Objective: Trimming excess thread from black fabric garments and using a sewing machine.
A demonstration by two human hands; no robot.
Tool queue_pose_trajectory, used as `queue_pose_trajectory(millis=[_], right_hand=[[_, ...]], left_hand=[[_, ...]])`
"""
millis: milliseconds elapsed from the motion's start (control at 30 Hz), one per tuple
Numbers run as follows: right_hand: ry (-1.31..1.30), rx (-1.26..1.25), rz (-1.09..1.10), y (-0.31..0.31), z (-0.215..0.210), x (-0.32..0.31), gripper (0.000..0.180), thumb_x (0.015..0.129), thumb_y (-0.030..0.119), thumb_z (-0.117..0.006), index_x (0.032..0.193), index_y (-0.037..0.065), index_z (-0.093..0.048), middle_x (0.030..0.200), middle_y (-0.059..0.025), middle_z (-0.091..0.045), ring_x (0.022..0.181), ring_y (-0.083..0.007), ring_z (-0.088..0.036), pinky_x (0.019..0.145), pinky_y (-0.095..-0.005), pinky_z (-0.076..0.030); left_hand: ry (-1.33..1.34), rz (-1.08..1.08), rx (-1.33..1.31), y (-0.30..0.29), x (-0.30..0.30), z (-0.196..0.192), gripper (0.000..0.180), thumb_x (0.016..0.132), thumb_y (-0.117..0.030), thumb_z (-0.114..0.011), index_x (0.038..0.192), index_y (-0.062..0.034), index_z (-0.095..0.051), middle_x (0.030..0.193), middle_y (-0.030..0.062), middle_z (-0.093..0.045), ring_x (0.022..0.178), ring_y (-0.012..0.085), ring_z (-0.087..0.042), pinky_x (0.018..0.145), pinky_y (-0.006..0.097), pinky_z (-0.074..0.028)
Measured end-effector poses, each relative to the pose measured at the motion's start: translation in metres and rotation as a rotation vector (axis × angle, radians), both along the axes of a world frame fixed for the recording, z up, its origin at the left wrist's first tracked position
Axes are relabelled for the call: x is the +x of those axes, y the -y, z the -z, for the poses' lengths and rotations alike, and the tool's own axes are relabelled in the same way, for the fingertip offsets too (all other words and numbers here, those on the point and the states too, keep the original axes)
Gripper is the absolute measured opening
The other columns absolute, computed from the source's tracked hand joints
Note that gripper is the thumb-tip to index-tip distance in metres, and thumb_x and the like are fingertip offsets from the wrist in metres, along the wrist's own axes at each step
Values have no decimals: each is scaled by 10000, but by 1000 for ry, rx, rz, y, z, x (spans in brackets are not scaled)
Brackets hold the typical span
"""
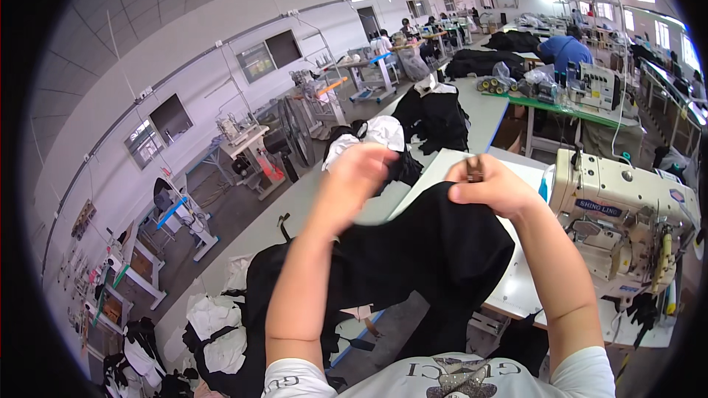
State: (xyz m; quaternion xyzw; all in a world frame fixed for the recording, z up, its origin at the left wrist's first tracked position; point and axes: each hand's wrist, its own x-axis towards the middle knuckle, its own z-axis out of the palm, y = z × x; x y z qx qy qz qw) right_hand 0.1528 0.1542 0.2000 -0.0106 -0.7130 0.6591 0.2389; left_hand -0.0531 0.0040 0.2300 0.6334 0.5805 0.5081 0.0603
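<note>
A long piece of black fabric (398, 250) stretches in front of me, over the table edge and toward my lap. My right hand (493, 186) pinches its upper edge between thumb and fingers. A small dark metal tool (473, 168), possibly thread snips, also sits in that hand, mostly covered by the fingers. My left hand (361, 171) is raised above the fabric, apart from the right hand, with its fingers smeared by motion. Behind it lies a heap of white cloth (383, 131) on the table.
A cream sewing machine (619, 214) stands close on my right, on a white worktop (516, 280). More black garments (434, 114) lie farther along the table (483, 110). Black and white pieces (217, 324) pile at lower left. A person in blue (566, 50) bends over work at the back right.
</note>
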Motion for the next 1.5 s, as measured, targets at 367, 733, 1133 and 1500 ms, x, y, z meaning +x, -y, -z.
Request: queue_pose_trajectory(millis=[367,733,1133,1500], right_hand=[[97,-33,-62,-15,19,24,182,781,159,-736,834,15,-637,710,59,-563,651,-30,-481,616,-204,-379],[31,-67,-51,-27,31,43,329,674,246,-833,739,-20,-650,651,-3,-613,585,-66,-522,551,-200,-393],[73,4,119,-25,25,45,312,702,299,-802,764,23,-670,611,46,-565,466,-6,-441,376,-156,-301],[-35,610,-138,48,36,40,113,704,-8,-734,808,-9,-691,668,-82,-663,587,-128,-634,531,-231,-471]], left_hand=[[195,133,-246,24,-15,-1,177,859,-193,-687,834,-32,-619,764,-59,-564,721,32,-486,650,200,-397],[229,-185,72,85,-50,-10,222,853,-249,-710,841,-41,-633,740,-85,-537,681,9,-441,613,178,-334],[-542,-1186,481,145,-75,-3,111,840,-136,-682,845,-36,-635,865,63,-571,833,170,-533,756,290,-413],[-82,-752,-133,122,-44,277,625,908,-417,-501,1405,-63,-367,1447,165,-363,1358,288,-292,1153,392,-190]])
